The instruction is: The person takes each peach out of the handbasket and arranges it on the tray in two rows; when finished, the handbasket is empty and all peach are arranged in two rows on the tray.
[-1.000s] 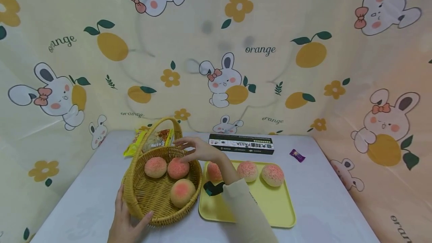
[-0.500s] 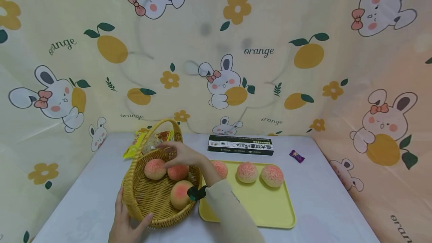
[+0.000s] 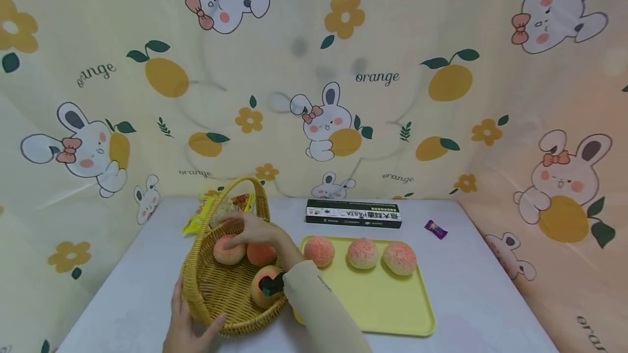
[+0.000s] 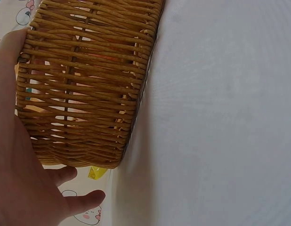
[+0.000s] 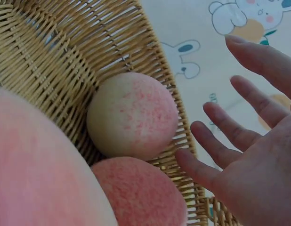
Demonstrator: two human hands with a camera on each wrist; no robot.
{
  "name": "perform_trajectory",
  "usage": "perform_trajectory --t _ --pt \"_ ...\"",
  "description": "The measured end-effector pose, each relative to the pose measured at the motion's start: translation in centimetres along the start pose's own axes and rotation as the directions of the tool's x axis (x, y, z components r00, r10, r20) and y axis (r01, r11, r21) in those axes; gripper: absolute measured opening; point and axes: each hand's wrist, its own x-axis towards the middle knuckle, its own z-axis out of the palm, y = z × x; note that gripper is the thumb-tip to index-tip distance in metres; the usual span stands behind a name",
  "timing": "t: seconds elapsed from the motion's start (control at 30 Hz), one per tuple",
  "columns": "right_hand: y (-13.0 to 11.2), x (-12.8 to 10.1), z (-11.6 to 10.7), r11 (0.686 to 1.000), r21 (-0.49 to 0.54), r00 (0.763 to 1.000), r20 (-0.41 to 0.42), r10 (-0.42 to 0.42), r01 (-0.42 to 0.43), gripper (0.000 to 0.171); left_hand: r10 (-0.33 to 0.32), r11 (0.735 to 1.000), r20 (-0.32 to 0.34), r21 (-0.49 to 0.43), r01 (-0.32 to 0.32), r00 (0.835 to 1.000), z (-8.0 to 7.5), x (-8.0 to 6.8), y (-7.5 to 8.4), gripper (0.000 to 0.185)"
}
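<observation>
A wicker basket (image 3: 223, 293) with a tall handle stands on the left and holds three pink-and-cream peaches: a far-left peach (image 3: 228, 255), a middle peach (image 3: 261, 256) and a near peach (image 3: 262, 290). My left hand (image 3: 187, 323) rests against the basket's near-left outside, thumb and fingers spread; in the left wrist view the fingers look mostly straight. Over the far-left peach is my right hand (image 3: 255, 233). The right wrist view shows its fingers (image 5: 216, 146) extended and apart from the peaches, with nothing in them.
To the basket's right lies a yellow tray (image 3: 382, 304) with three more peaches (image 3: 362, 253) along its far side. Behind it are a dark pasta box (image 3: 353, 213) and a small purple packet (image 3: 435, 229). A yellow snack bag (image 3: 196, 222) sits behind the basket.
My right hand has moved left, from above the middle peach to above the far-left one. My left hand stays at the basket. The head view has shifted slightly.
</observation>
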Motion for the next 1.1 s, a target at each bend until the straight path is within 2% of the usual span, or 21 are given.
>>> perform_trajectory --t 0.37,0.53,0.83,1.0,1.1 --pt "1.2 0.9 1.4 0.999 -0.018 1.000 0.000 0.030 -0.030 0.058 -0.092 0.996 0.039 0.017 0.091 0.995 -0.2 -0.3 0.5 0.105" --pt "1.2 1.3 1.6 0.999 -0.036 0.999 -0.014 0.035 -0.036 0.057 -0.086 0.996 0.016 0.029 0.086 0.996 -0.2 -0.1 0.6 0.097" --pt "1.4 2.0 2.1 0.992 -0.124 1.000 0.011 0.013 -0.011 0.055 -0.048 0.999 -0.017 0.013 0.049 0.999 0.1 0.1 0.5 0.051" --pt "1.7 2.3 2.2 0.987 -0.153 0.998 0.012 0.056 -0.054 0.055 -0.063 0.998 -0.003 -0.004 0.063 0.998 0.0 0.1 0.7 0.050" --pt "1.7 2.4 2.3 0.985 -0.164 0.998 0.031 0.060 -0.055 0.056 -0.095 0.995 0.032 0.001 0.095 0.995 -0.2 0.1 0.9 0.061"
